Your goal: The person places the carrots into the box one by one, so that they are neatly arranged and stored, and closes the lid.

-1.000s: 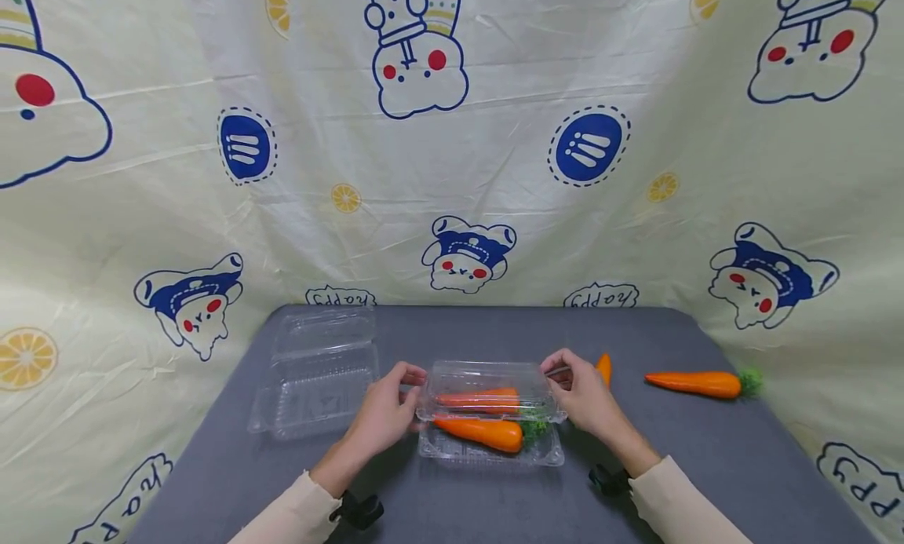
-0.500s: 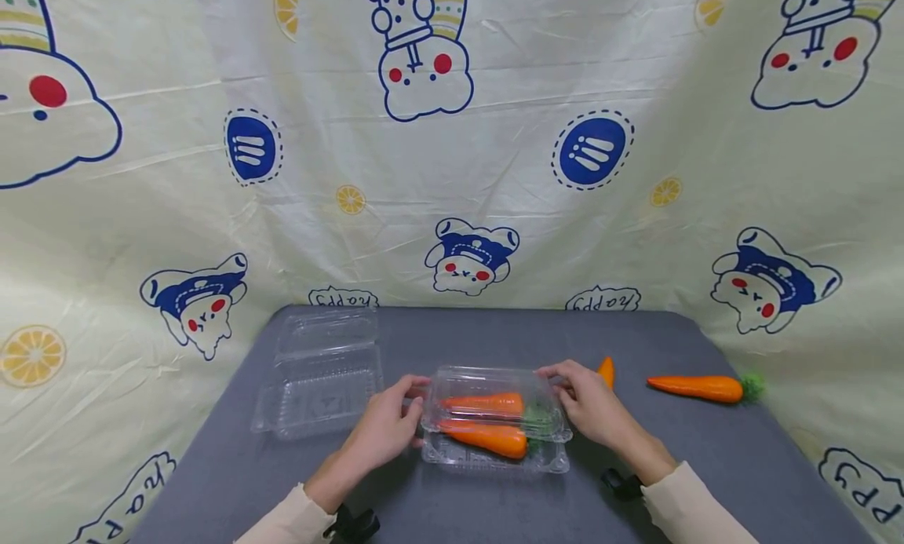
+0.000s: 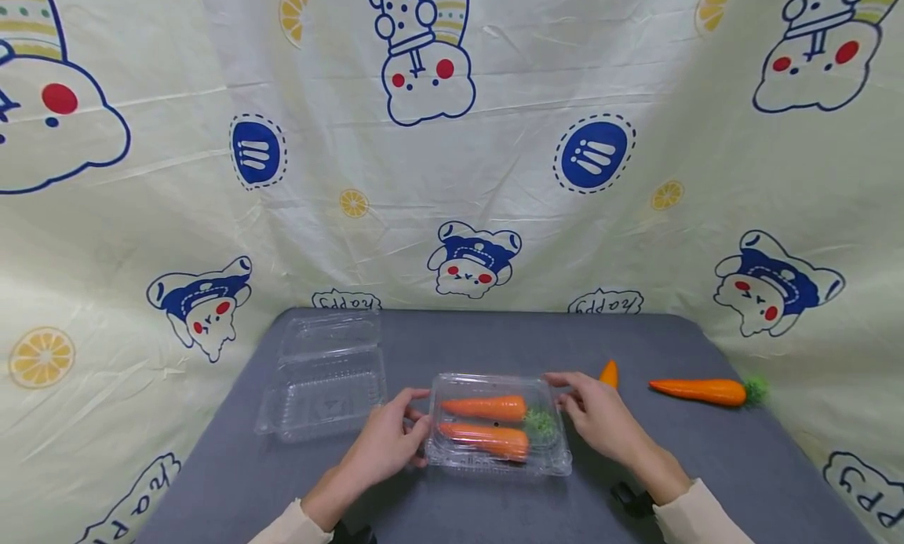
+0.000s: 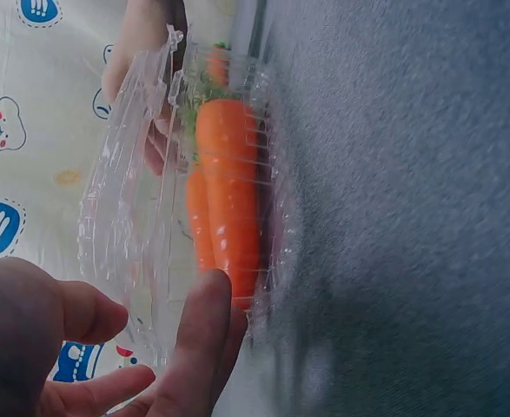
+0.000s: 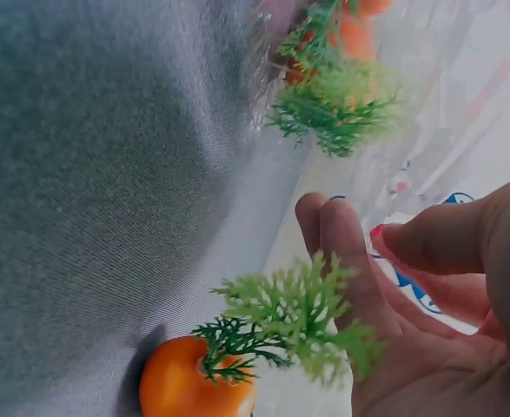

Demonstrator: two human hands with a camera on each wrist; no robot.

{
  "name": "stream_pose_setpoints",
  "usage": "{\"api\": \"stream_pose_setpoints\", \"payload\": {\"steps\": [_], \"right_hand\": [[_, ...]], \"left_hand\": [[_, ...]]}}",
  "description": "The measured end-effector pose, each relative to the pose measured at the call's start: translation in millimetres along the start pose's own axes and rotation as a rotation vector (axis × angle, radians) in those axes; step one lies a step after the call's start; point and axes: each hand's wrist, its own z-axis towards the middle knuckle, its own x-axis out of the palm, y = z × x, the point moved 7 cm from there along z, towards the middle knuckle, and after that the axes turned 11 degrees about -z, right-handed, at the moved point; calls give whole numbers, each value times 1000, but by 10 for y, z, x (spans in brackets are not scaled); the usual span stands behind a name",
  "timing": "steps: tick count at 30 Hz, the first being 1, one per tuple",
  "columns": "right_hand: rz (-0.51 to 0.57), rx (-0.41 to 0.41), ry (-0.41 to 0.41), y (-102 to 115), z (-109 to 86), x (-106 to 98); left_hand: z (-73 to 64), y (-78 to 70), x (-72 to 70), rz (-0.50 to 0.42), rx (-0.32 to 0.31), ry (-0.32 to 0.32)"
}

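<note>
A clear plastic clamshell box [image 3: 497, 467] sits in the middle of the table, two orange carrots with green tops inside: a back carrot [image 3: 487, 407] and a front carrot [image 3: 487, 439]. Its lid [image 4: 124, 191] is lowered over them, and the left wrist view shows a gap between lid and base. At the box's left end, the left hand [image 3: 384, 438] touches the side, fingers spread and thumb apart. The right hand [image 3: 600, 418] is at the right end, fingertips by the lid's back corner. In the right wrist view its fingers extend with nothing pinched between them.
Another clear clamshell box [image 3: 328, 395] lies open at the left. One carrot [image 3: 699, 392] lies at the table's right; another carrot [image 3: 609, 374] is partly hidden behind the right hand. A patterned curtain [image 3: 452, 175] hangs behind the grey table [image 3: 466, 344].
The lid has come down toward the front over the carrots, from half raised to lying over the base. Both hands stay at the box's ends, the right hand slightly lower and farther right.
</note>
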Motion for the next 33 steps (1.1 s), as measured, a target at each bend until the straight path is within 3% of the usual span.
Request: {"api": "stream_pose_setpoints", "payload": {"steps": [4,12,18,26,33], "right_hand": [[10,49,-4,38,-104,-47],[68,161,17,81,-371,-62],[123,253,107,67,-490,-28],[464,200,283,-29,-561,129],[662,214,413,-23,-609,289]], "left_hand": [[-59,52,7,-25,-34,-4],[-192,139,94,-207,-140,52],[-193,113,130,-275,-161,80],[-249,152,198,-408,-260,128],[-248,174,218,-461,-281,76]]}}
